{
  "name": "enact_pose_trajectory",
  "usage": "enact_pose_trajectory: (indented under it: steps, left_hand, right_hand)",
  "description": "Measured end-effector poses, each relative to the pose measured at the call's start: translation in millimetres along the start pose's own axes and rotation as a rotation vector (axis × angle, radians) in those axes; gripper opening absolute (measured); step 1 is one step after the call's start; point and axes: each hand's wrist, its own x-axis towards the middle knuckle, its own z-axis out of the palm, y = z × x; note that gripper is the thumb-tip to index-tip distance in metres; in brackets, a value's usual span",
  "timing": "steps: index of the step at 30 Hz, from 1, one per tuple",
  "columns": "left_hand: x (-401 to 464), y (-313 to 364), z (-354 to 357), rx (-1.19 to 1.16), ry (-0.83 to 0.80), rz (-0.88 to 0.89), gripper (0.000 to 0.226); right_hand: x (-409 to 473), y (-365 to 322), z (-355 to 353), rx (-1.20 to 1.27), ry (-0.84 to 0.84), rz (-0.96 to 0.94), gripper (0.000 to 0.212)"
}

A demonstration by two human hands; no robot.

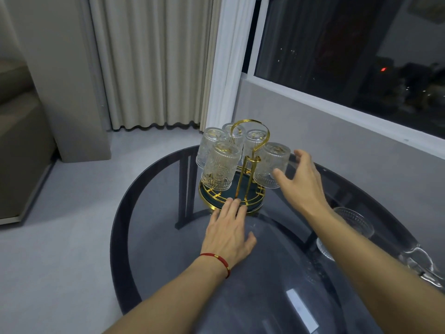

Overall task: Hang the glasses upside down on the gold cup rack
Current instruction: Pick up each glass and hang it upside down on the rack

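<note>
— Where are the glasses found?

— Five are seen hung upside down on the gold cup rack (243, 165), which is set on the dark glass bench (154, 237).

— How are the hands placed?

— The left hand (228, 233) is laid flat, fingers spread, against the rack's round base. The right hand (301, 179) is spread open beside the rightmost glass (269, 165); whether it is touched cannot be told.

Cream curtains (149, 61) hang beside a dark window (349, 49) above pale floor (60, 213).

Five glasses (221, 167) on one gold rack (243, 184), two hands (228, 232)
</note>
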Motion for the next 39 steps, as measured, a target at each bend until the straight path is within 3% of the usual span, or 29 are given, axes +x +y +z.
enact_pose_trajectory:
  steps: [4, 7, 11, 14, 19, 23, 28, 31, 36, 39]
  left_hand:
    - [-0.8, 3.0, -2.7, 0.008, -0.028, -0.011, 0.065]
    - [-0.1, 10.2, -6.4, 0.022, -0.057, -0.045, 0.066]
    - [-1.4, 27.5, -14.5, -0.02, -0.055, -0.047, 0.067]
    - [-4.9, 42.1, -19.3, -0.09, -0.042, -0.038, 0.066]
    - [-9.5, 60.0, -25.9, -0.276, -0.032, 0.003, 0.062]
    - [-13.8, 71.1, -33.2, -0.533, -0.087, -0.023, 0.071]
    - [-15.8, 79.9, -43.1, -1.023, -0.224, -0.215, 0.098]
    - [-14.0, 78.4, -53.0, -1.085, -0.106, -0.286, 0.088]
    - [-10.3, 67.1, -72.4, -1.41, -0.067, -0.453, 0.068]
    - [-6.9, 59.1, -74.6, -1.493, -0.076, -0.449, 0.055]
  right_hand:
    - [-59.8, 35.5, -37.9, -0.187, 0.089, -0.09, 0.059]
    - [-88.0, 68.5, -61.0, -0.323, 0.159, 0.011, 0.068]
    - [-101.2, 94.6, -74.8, -0.058, 0.06, 0.311, 0.107]
    - [-101.9, 106.1, -72.0, 0.147, 0.041, 0.45, 0.117]
    - [-107.4, 114.1, -65.7, 0.227, 0.019, 0.485, 0.092]
    - [-110.9, 99.2, -74.1, 0.177, -0.025, 0.296, 0.077]
    - [-120.9, 67.1, -68.5, 0.24, -0.276, 0.078, 0.087]
    - [-121.0, 60.4, -60.0, 0.317, -0.368, 0.058, 0.09]
    - [-117.2, 56.6, -49.1, 0.864, -0.458, 0.314, 0.059]
    - [-110.4, 43.6, -43.5, 0.937, -0.343, 0.308, 0.052]
